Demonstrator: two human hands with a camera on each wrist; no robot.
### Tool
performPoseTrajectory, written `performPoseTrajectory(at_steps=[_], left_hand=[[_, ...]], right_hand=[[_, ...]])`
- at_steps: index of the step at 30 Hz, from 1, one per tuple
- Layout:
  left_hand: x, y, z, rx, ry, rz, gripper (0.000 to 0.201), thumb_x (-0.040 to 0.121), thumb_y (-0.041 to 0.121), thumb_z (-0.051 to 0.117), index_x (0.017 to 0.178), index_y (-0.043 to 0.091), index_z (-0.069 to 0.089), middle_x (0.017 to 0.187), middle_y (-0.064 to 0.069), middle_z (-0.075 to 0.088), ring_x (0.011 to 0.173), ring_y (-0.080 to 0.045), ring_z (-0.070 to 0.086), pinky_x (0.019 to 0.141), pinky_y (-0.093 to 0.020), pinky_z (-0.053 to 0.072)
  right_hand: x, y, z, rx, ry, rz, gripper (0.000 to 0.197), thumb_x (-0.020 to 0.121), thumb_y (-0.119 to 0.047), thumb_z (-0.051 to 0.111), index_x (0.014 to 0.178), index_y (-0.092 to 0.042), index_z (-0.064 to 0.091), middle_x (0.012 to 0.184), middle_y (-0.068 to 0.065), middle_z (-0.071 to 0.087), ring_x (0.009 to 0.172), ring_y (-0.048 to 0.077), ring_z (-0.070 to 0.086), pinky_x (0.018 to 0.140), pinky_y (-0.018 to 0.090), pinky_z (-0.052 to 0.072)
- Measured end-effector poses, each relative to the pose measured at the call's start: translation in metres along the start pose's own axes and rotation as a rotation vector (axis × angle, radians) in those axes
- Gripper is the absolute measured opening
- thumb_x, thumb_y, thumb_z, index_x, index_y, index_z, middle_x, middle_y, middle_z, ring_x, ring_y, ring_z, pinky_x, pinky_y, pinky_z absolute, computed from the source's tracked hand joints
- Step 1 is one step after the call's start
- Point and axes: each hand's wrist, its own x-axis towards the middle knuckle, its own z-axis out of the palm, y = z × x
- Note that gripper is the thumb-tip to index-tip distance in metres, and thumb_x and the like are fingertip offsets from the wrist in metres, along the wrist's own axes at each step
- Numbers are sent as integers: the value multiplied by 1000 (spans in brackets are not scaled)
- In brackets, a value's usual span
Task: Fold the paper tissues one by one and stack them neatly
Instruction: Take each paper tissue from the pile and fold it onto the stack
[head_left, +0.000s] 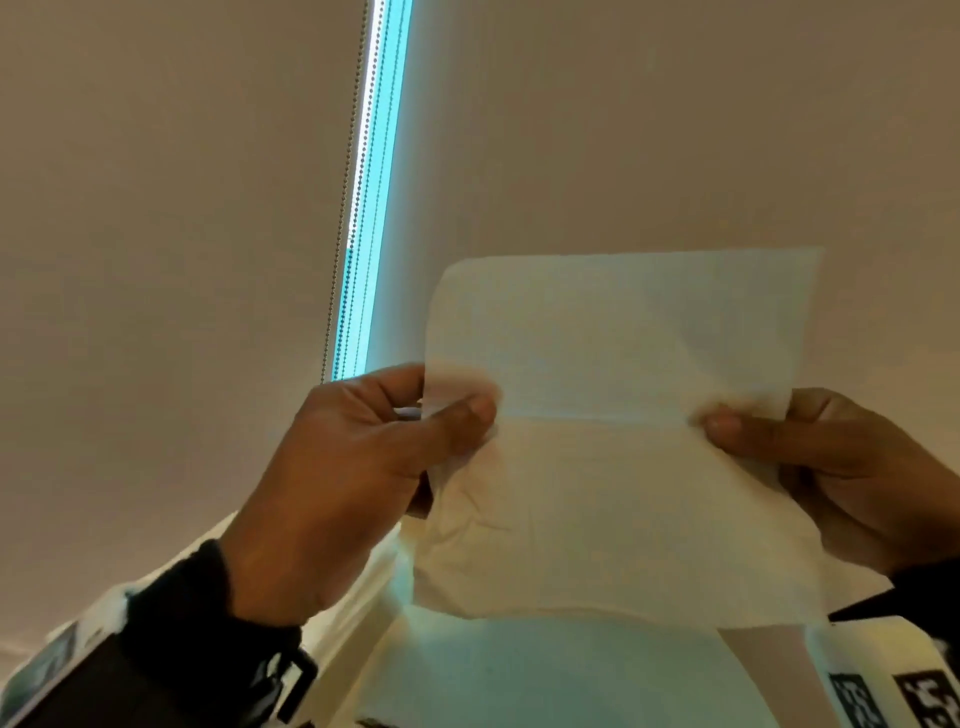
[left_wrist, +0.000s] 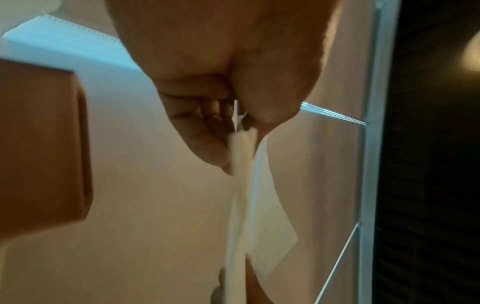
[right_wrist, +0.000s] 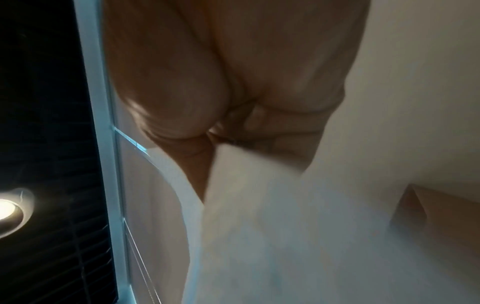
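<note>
Left hand (head_left: 353, 467): bare, with a black knit sleeve cuff (head_left: 208, 618) at the wrist. Black strap with buckle (head_left: 296, 675) secures a white wrist-camera housing (head_left: 57, 660). Right hand (head_left: 852, 467): bare, dark sleeve (head_left: 924, 587), white housing bearing black-and-white square markers (head_left: 930, 701).

right hand (right_wrist: 233, 86) pinches a white tissue (right_wrist: 272, 226) beside a window frame (right_wrist: 101, 123).

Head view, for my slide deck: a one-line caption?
Left hand and right hand hold a tissue up.
</note>
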Motion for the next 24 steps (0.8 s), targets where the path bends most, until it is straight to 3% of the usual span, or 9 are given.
performPoseTrajectory(at_steps=[5,7,10,12,14,17,19,22,24], left_hand=[[-10,19,-20,167,-17,126,20,64,15,68,78,22,81,72,-13,75,56,-19,67,46,-21,51],[-15,25,-30,220,-57,123,21,55,9,76,72,20,81,74,-13,76,59,-21,70,48,-22,53],[-20,31,-45,284,-84,79,23,65,3,59,67,12,80,70,-8,75,59,-16,69,50,-17,51],[-24,33,-58,287,-55,38,30,73,-3,50,68,4,78,64,-11,72,58,-18,67,52,-18,52],[-30,36,-72,241,-10,18,33,72,5,45,68,1,77,74,-19,73,64,-26,67,55,-26,57],[-40,43,-84,277,91,35,18,67,23,70,67,7,78,79,-17,75,66,-25,71,56,-26,58],[-46,43,-91,418,189,66,21,48,15,84,68,13,79,73,-12,75,61,-20,72,52,-20,55],[-57,46,-100,507,318,98,24,47,16,76,71,21,77,70,-8,75,59,-19,72,48,-19,52],[-64,49,-105,532,365,93,25,51,19,74,75,26,77,71,-8,76,61,-22,73,52,-28,55]], right_hand=[[10,9,10,125,-59,-47,72,15,-27,102,82,-10,81,97,17,76,80,29,75,63,32,61],[16,11,16,154,-81,-53,63,18,-21,101,78,-14,82,91,12,77,77,25,76,60,28,60],[29,15,28,153,-198,-50,34,31,-20,94,59,-13,76,70,5,71,56,20,69,47,23,55],[39,19,39,189,-270,5,28,40,-26,87,59,-11,72,71,4,66,55,22,64,45,24,53],[50,24,49,290,-308,77,16,50,-20,70,57,-7,68,71,5,64,56,22,63,46,22,51],[60,30,68,364,-407,174,34,56,-35,72,66,-3,73,76,12,68,65,26,67,55,28,56],[67,35,81,238,-437,170,40,53,-43,81,70,-7,77,76,11,71,67,23,69,56,28,56],[84,44,102,115,-512,185,57,36,-19,98,89,-9,77,86,13,72,73,24,71,57,28,57],[99,46,116,115,-487,217,58,48,-4,92,102,-8,73,91,15,72,76,25,72,60,29,59]])
